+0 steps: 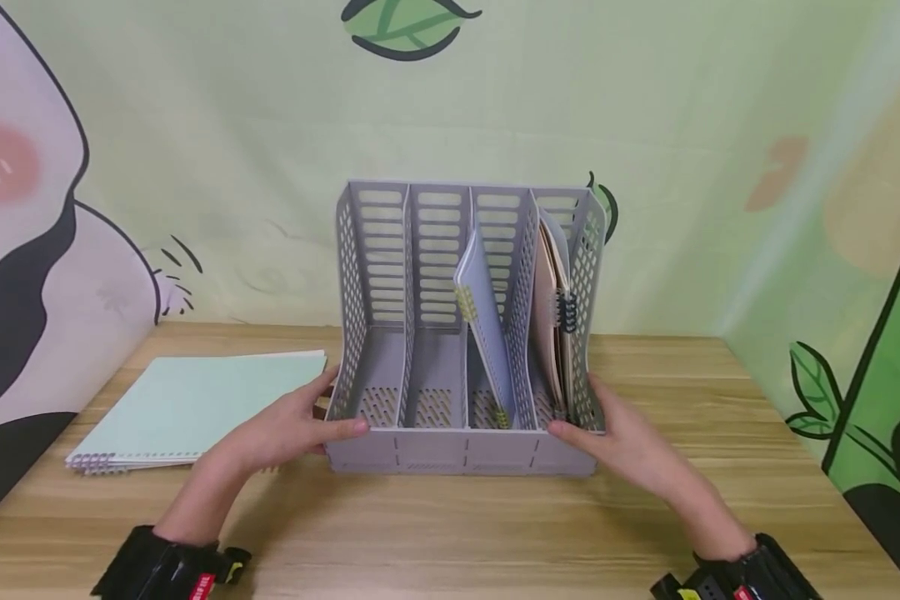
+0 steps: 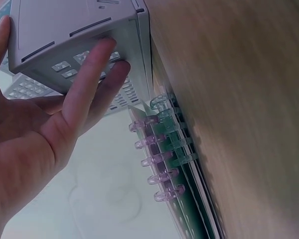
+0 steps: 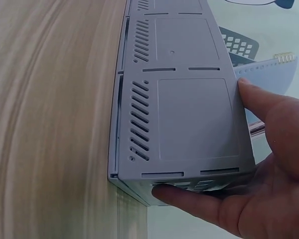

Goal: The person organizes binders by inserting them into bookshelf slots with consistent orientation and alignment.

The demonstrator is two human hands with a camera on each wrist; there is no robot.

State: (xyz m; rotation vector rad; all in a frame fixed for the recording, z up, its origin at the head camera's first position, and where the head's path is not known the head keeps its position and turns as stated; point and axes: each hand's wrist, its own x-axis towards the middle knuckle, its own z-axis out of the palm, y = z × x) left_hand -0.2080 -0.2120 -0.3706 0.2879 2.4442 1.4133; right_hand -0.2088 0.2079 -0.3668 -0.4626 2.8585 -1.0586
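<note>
A grey plastic file rack [image 1: 435, 454] with upright dividers stands in the middle of the table. My left hand [image 1: 288, 429] holds its lower left front corner, thumb over the front rim and fingers against the side wall. At the opposite corner my right hand [image 1: 641, 446] grips the same way, with its thumb on the rim and a finger [image 3: 189, 201] against the slotted side. A blue spiral notebook [image 1: 486, 317] leans to the left in the third compartment from the left. The rightmost compartment holds several notebooks [image 1: 544, 325], pinkish ones among them, with a dark coil showing.
Left of the rack lies a stack of spiral notebooks with a pale green cover [image 1: 202, 404], close to my left hand. Their coils [image 2: 162, 159] show in the left wrist view. Behind the wooden table [image 1: 450, 542] hangs a printed green cloth [image 1: 232, 167].
</note>
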